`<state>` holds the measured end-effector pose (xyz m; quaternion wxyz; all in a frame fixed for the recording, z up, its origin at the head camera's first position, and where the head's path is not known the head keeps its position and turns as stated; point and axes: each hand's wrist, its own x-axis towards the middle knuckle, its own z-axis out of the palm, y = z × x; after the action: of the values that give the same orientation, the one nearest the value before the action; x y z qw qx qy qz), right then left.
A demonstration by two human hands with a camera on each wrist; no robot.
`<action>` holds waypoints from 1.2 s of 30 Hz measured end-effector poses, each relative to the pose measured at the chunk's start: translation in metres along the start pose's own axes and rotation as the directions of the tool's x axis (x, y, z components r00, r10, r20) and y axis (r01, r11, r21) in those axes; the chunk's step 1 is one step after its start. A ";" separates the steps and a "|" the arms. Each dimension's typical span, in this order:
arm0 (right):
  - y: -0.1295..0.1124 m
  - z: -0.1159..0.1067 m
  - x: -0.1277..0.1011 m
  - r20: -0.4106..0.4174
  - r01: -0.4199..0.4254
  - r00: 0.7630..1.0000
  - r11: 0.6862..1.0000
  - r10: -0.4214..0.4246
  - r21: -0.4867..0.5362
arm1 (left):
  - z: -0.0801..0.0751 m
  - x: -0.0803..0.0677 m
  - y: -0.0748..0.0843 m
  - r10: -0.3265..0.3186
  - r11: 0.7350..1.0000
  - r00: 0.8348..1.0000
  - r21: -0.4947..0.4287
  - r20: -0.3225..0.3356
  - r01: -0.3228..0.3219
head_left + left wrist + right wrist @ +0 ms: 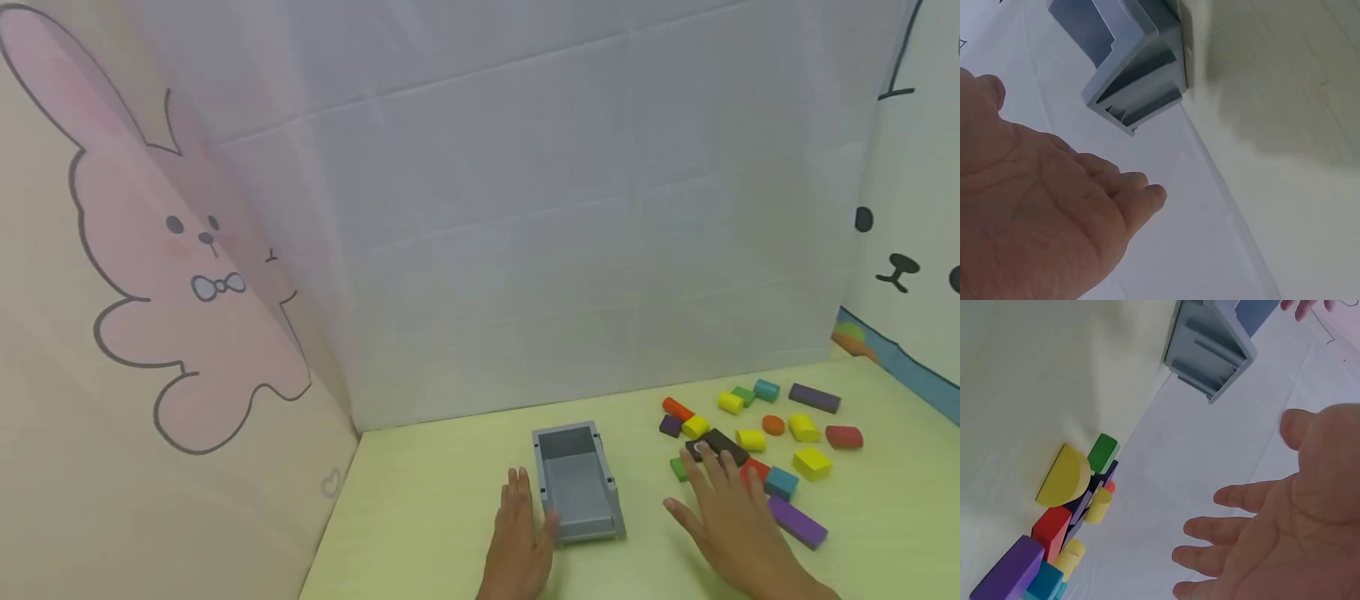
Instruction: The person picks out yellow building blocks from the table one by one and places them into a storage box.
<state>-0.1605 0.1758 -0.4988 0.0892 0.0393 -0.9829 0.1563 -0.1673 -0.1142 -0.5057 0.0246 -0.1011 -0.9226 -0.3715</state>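
Note:
A grey plastic box (581, 483) with an open top stands on the table. My left hand (517, 537) is held at the box's left side, fingers straight; the left wrist view shows a gap between palm and box. Over the near edge of a group of coloured blocks hovers my right hand (731, 529), fingers spread, holding nothing. Close to it lie a purple block (797, 522), a blue block (782, 482), a red block (1052, 532) and a black block (726, 447). A yellow half-round block (1065, 478) shows in the right wrist view; the hand hides it in the head view.
Several more blocks spread toward the back right, among them a dark purple bar (814, 397), a red half-round block (844, 437) and an orange disc (773, 425). A white curtain (525, 250) hangs behind the pale yellow table (420, 500).

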 end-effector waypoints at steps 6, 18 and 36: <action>0.013 -0.007 0.007 -0.004 0.013 1.000 1.000 -0.013 0.002 | 0.000 0.005 0.006 -0.035 0.995 0.997 -0.093 0.069 0.042; 0.025 -0.017 0.009 -0.034 0.032 0.999 0.999 -0.032 0.008 | 0.005 0.012 0.012 -0.036 0.974 0.999 -0.223 0.010 0.038; 0.038 -0.025 0.002 0.074 -0.004 0.997 0.992 -0.005 0.125 | 0.006 0.020 0.011 0.033 0.993 0.995 -0.106 -0.097 -0.043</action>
<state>-0.1628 0.2197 -0.4868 0.0501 0.0509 -0.9738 0.2160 -0.1844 -0.0991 -0.5005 0.0702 -0.1020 -0.8968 -0.4248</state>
